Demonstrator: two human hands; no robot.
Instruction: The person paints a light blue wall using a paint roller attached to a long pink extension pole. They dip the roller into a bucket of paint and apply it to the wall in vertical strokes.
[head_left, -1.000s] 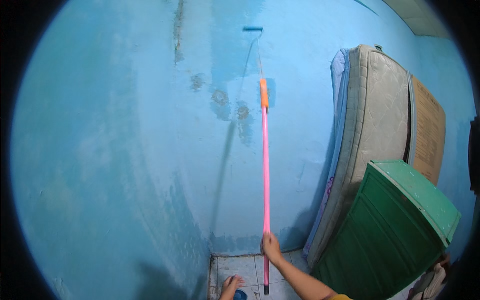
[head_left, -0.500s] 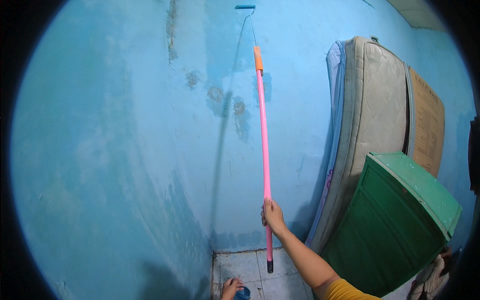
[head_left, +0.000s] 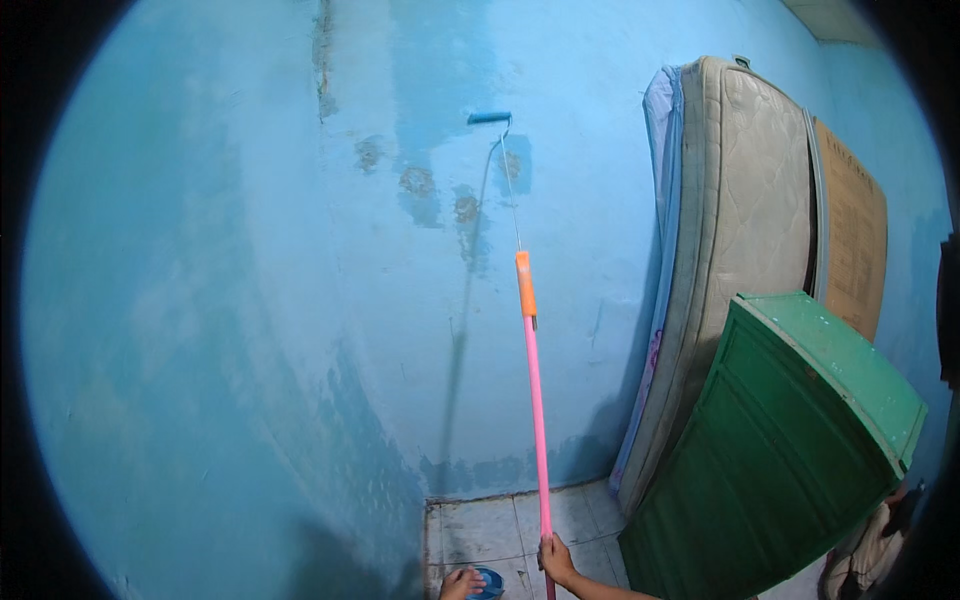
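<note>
My right hand, low in the view, is closed around a long pink pole. An orange handle joins the pole's far end to a thin wire frame. At its tip, a blue paint roller is at the blue wall, just above several darker, rough patches; whether it touches the wall I cannot tell. At the lower edge my left hand is curled at the rim of a small blue tub. Most of the tub is cut off by the picture's edge.
To the right a mattress leans upright, with a cardboard sheet behind it. A tilted green cabinet stands in front. The left wall meets the far wall at a corner above the tiled floor.
The roller has come down the wall from near the top of the view. My right hand and the pole have drawn lower and nearer. My left hand stays by the tub.
</note>
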